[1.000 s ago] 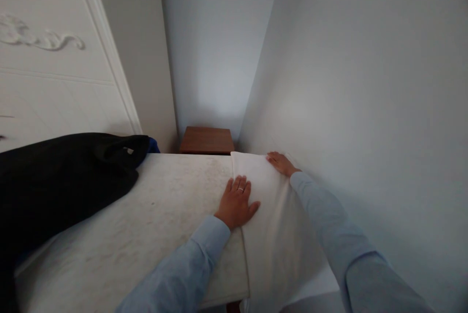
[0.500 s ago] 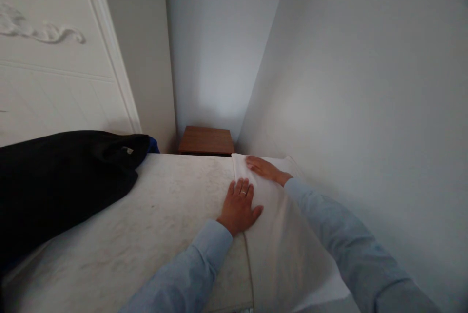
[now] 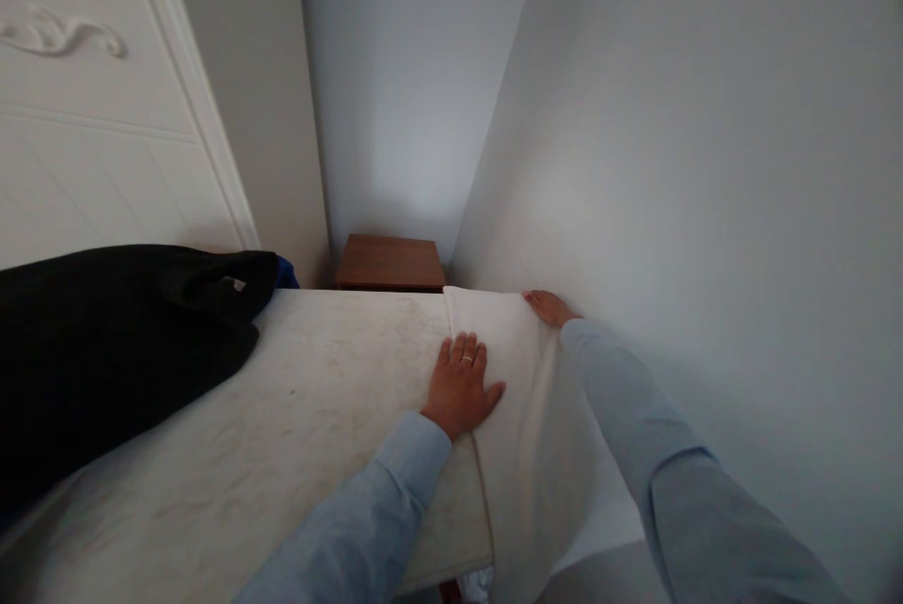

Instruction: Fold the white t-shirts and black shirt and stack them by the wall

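A white cloth (image 3: 518,491) lies over the right side of a pale, mottled board or tabletop (image 3: 339,369) and hangs down past its edge near the wall. My left hand (image 3: 462,383) rests flat across the cloth's left edge, fingers spread, a ring on one finger. Farther off, my right hand (image 3: 551,308) touches the cloth at its far right, by the wall. Its fingers are stretched out together, palm down, and I see no fold pinched in them.
A black garment (image 3: 127,350) with a blue part lies on the left of the surface. Behind the far edge stands a low brown wooden cabinet (image 3: 389,261). A grey wall (image 3: 691,162) closes off the right side, and a white carved panel (image 3: 91,134) stands at left.
My right hand has slid to the right along the cloth, toward the wall. My left hand has stayed pressed on the cloth's edge. The view has shifted slightly.
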The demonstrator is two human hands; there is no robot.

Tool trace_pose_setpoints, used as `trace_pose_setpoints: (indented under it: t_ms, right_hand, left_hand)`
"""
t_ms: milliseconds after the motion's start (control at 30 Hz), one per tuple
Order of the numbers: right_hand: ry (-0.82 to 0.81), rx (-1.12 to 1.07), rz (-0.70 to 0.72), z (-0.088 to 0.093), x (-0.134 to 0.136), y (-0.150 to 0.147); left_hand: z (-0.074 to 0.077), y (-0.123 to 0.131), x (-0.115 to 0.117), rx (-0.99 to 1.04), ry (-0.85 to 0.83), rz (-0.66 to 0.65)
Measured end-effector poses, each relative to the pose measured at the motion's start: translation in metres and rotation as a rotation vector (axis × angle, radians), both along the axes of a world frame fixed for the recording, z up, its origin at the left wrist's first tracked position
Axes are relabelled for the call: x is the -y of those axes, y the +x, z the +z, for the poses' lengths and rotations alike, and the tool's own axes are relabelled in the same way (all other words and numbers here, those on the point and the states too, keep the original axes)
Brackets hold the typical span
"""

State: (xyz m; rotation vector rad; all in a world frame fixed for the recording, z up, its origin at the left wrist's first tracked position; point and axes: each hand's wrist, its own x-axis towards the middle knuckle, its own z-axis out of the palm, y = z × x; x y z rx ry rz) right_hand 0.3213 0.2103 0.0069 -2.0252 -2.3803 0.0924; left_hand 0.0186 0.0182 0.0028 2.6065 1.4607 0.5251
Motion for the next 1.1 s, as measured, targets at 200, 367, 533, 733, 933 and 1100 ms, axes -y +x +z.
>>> trace_pose_setpoints:
  t_ms: [200,367,533,733,933,1100]
  right_hand:
    - [0.025,-0.048,-0.071,0.002,0.005,0.006]
    - [0.049,-0.044,-0.211,0.008,0.016,0.01]
    - [0.049,-0.069,-0.273,0.012,0.017,0.007]
    - [0.099,-0.118,-0.255,0.02,0.017,-0.01]
    - [0.134,-0.24,-0.064,0.02,0.076,-0.039]
    - [0.081,-0.38,0.051,0.011,0.191,-0.068]
  left_hand:
    - [0.002,0.0,0.0,-0.03,-0.012,0.002]
    - [0.001,0.0,-0.001,-0.032,0.001,0.003]
    - [0.001,-0.001,-0.001,-0.022,0.03,0.0]
    - [0.004,-0.001,-0.001,-0.038,0.012,0.003]
    - [0.004,-0.001,-0.003,-0.064,0.027,-0.006]
    - [0.004,-0.001,-0.005,-0.073,0.028,-0.011]
